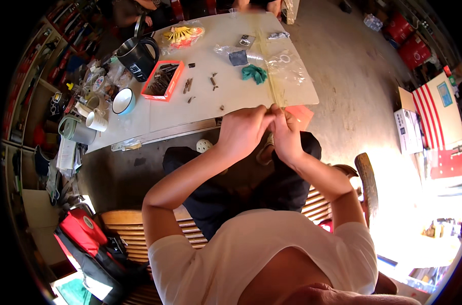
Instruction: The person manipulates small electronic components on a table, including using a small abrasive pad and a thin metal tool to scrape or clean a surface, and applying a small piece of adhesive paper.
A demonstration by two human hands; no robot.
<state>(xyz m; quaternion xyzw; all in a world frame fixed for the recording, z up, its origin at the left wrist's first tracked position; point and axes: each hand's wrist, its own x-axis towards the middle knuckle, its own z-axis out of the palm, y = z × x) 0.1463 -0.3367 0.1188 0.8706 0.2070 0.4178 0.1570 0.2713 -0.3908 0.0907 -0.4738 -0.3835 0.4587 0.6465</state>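
My left hand point(240, 130) and my right hand point(287, 131) meet above my lap at the table's near edge, fingers closed and pinched together; what they hold is too hidden to make out. Directly beyond them a yellowish translucent strip point(270, 84) runs across the white table point(302, 96); I cannot tell if my fingers touch it. An orange-pink sheet point(301, 117) lies behind my right hand. Nearby on the table are a teal bunched glove point(254, 74), several small dark metal pieces point(213, 81) and crumpled clear plastic point(292, 71) with a grey block point(238, 58).
An orange-rimmed box of dark pieces point(162, 79), black kettle point(139, 58), enamel bowl point(123, 101), mugs point(96, 121) and bagged yellow items point(182, 35) crowd the table. I sit on a wooden bench point(124, 229). People point(137, 10) are beyond the table. Cartons point(409, 129) stand right.
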